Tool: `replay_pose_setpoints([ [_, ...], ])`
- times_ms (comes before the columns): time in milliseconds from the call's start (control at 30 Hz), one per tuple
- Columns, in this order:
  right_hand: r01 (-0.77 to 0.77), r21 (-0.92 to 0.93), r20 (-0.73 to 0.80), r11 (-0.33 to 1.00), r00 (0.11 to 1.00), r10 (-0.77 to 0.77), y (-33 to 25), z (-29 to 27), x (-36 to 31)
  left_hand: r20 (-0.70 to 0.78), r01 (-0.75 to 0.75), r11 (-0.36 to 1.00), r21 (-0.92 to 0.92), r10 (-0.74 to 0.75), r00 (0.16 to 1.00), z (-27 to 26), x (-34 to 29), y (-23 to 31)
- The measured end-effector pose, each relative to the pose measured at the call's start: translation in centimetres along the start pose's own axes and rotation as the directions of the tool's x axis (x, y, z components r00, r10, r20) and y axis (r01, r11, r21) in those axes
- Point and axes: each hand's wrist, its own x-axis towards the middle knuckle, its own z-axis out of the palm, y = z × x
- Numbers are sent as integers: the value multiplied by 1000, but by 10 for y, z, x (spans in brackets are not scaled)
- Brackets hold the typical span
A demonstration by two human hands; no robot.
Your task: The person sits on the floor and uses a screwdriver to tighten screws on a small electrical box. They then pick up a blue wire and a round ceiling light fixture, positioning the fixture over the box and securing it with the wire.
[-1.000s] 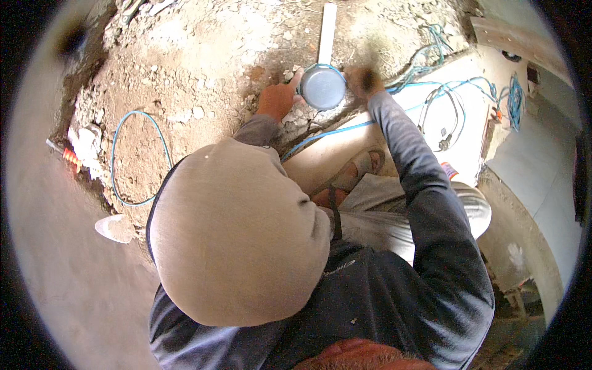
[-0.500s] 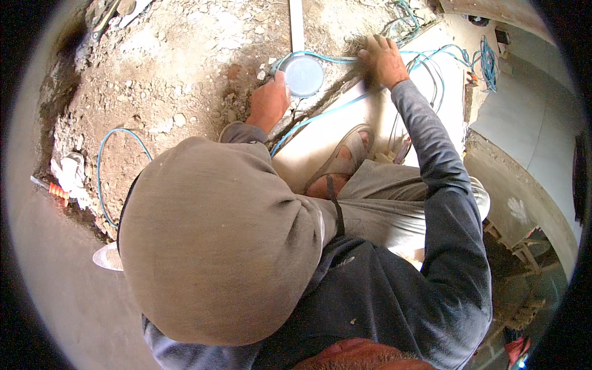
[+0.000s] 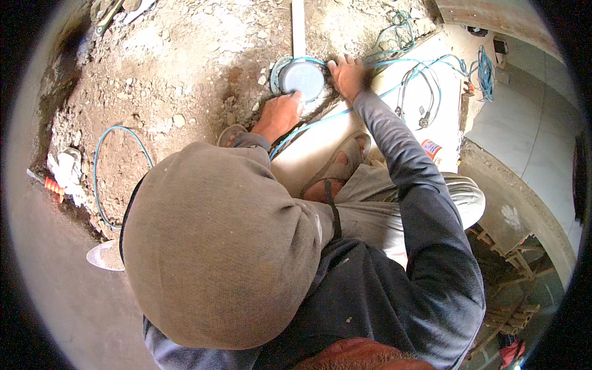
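Observation:
A round grey-blue disc [image 3: 301, 81] lies on the dirt beside a pale slab edge. A dusty bluish ring shows along its left rim. My left hand [image 3: 280, 117] is closed at the disc's near rim, fingertips touching it; what they pinch, if anything, is hidden. To the right of the disc, my right hand [image 3: 349, 77] has its bent fingers on the blue cable [image 3: 394, 62], which runs to the disc's far side. A long pale strip [image 3: 298, 28] extends away from behind the disc.
My raised left knee [image 3: 216, 246] blocks the lower left. My sandalled right foot [image 3: 345, 160] rests on the pale slab [image 3: 376, 111]. A black plug [image 3: 424, 121], a red-labelled container [image 3: 430, 148] and coiled blue cable [image 3: 485, 71] lie to the right. Rubble covers the dirt.
My right hand has moved left and slightly nearer, close beside the disc. My left hand has slid from the disc's left side round to its near rim. The disc stays about in place.

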Motion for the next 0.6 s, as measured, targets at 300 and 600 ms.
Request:
replay_pose_setpoints([
  [300, -18, 458, 267, 889, 956, -118, 48, -1, 35, -150, 24, 999, -34, -29, 988, 5, 10, -6],
  [600, 294, -41, -172, 955, 939, -296, 37, -48, 20, -411, 172, 982, -77, -188, 892, -3, 22, -35],
])
